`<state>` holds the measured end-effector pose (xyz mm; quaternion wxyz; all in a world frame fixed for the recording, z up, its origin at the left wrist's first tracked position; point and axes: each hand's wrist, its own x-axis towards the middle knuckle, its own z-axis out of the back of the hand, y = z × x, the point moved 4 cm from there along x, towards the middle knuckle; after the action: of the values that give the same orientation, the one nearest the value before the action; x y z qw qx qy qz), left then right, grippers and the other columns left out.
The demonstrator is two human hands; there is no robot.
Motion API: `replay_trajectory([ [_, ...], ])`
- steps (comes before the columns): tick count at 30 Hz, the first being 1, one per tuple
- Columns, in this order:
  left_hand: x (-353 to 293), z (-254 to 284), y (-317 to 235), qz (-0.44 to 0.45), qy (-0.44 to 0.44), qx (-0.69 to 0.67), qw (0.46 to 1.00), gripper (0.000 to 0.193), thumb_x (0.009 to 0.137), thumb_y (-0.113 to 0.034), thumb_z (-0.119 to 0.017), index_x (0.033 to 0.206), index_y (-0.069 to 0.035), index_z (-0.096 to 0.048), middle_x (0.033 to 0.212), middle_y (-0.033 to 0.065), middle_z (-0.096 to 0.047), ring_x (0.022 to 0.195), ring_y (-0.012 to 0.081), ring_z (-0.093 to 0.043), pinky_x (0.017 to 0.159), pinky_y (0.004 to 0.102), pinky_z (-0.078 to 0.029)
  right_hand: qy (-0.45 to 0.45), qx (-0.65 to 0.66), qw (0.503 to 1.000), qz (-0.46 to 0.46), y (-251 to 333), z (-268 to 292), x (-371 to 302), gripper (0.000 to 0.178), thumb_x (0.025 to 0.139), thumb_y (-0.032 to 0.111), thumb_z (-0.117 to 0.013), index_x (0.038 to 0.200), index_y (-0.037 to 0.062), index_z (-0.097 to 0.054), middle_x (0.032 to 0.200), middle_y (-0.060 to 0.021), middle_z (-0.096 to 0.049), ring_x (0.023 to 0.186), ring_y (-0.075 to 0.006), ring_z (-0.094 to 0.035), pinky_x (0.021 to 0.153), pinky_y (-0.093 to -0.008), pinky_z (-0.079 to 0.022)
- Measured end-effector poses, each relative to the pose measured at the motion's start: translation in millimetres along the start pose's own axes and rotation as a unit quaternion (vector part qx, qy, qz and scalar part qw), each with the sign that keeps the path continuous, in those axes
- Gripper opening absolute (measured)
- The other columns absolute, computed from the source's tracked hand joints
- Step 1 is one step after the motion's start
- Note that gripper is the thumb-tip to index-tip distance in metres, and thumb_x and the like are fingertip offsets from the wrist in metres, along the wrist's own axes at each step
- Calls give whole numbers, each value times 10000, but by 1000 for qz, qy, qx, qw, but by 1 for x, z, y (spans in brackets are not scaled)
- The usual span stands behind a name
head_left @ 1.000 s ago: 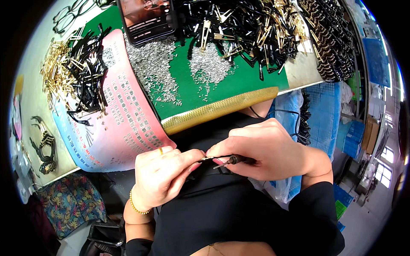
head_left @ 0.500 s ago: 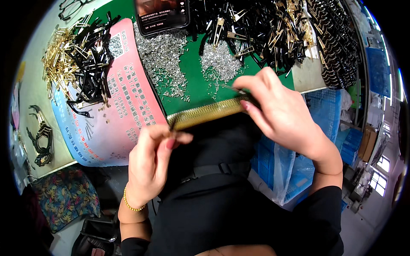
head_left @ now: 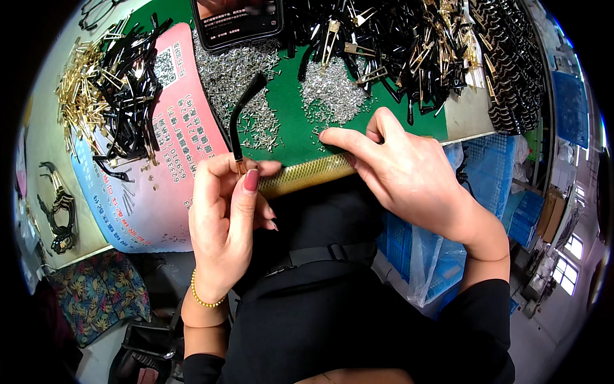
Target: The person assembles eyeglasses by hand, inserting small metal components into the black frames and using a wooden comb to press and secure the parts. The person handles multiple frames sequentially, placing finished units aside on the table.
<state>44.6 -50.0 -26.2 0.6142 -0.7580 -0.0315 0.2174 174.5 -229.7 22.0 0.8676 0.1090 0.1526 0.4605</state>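
My left hand pinches an eyeglass temple between thumb and fingers. Its curved black end stands upright above the fingers; the short gold-coloured metal part runs down into the grip. My right hand reaches over the front edge of the green mat. Its index finger is stretched out, the tip down among loose small metal pieces just in front of the silver pile. The other fingers are bent, and the palm is hidden. A gold mesh-patterned strip runs along the mat's front edge between my hands.
A second heap of small silver pieces lies by the phone. Black and gold temples are piled on the pink-and-blue printed sheet, with more black temples at the back right. Stacked patterned temples stand beyond; blue crates are below right.
The temple in my left hand has swung upright and shows clearly, where it was blurred. My right index finger has straightened and moved left onto the mat by the loose pieces.
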Motion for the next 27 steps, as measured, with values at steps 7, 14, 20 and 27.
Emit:
replay_trajectory([
  [7,-2,2,2,12,-10,26,1000,166,1075,-115,-512,1187,9,-510,947,99,-754,607,63,-603,558,214,-527,25,-5,1000,-12,1,-1,5,363,961,138,-632,1308,243,-616,885,-80,-517,625,-265,-615,545,-373,-516],
  [14,0,0,-1,19,-13,71,997,214,1064,-101,-537,1194,35,-640,878,70,-750,582,45,-600,538,208,-518,53,-31,998,6,5,0,9,461,910,100,-615,1356,206,-566,924,-145,-564,651,-275,-675,519,-371,-531],
  [20,1,-2,-3,-5,-29,100,995,189,1044,-82,-572,1159,22,-681,822,53,-732,558,50,-607,513,209,-502,183,387,903,-26,26,2,22,395,1033,162,-482,1424,129,-437,995,-148,-616,633,-232,-671,538,-334,-547],
  [27,2,-6,-4,-36,-37,158,986,189,1016,-65,-612,1171,21,-678,794,59,-726,569,92,-637,528,253,-512,286,550,768,-161,35,2,26,451,1069,226,-428,1484,94,-309,900,-57,-588,584,-106,-622,502,-257,-549],
])
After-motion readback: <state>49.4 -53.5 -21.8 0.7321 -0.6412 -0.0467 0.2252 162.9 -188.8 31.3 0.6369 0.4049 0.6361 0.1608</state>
